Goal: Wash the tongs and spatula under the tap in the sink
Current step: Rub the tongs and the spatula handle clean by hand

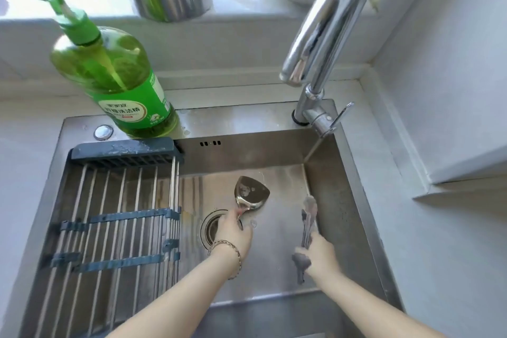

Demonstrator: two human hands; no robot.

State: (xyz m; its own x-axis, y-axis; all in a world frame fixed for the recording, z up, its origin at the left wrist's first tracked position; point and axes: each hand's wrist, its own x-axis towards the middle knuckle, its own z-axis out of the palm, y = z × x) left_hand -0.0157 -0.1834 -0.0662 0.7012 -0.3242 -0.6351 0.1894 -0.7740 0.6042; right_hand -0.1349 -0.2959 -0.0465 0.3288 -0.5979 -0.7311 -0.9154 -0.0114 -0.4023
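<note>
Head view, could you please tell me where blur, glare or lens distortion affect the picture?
Head view: the grey metal tongs in the right hand are smeared by motion; head view: window light washes out the white sill and glares on the curved chrome tap; head view: the wide lens tilts the green pump soap bottle and bows the steel sink rim.

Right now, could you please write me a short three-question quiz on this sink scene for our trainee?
1. True or false: the left hand holds the tongs.
2. The rack spans which side of the sink? A left, B right, C neither.
3. What stands on the sink's rim behind the rack?
Key: 1 false, it holds the spatula; 2 A; 3 the green soap bottle.
</note>
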